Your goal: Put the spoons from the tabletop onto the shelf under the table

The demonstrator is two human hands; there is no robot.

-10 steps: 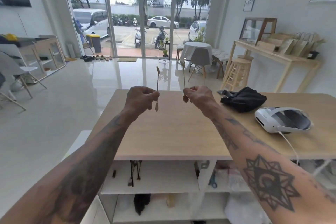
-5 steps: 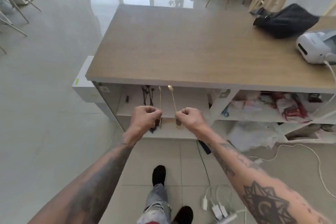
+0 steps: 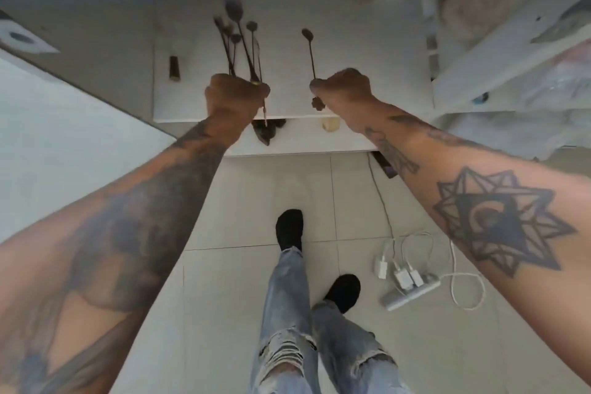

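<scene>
Pale tiled floor (image 3: 249, 201) under soft, even light. A white power strip (image 3: 412, 293) with plugged chargers and a looping white cable (image 3: 463, 291) lies on the tiles.

2 hands (image 3: 236, 96) (image 3: 343, 89) showing, each gripping 1 spoon (image 3: 264, 105) (image 3: 311, 51). Approx 5 dark spoons (image 3: 238, 41) lying on shelf (image 3: 367, 73). 3 chargers (image 3: 398, 273) sitting on floor.

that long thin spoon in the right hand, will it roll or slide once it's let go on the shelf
The spoon looks stiff: its thin stem runs straight out of the right hand. It is probably light, pinched easily in a closed fist. On the smooth white shelf it may slide, though the bowl end should stop much rolling.
</scene>
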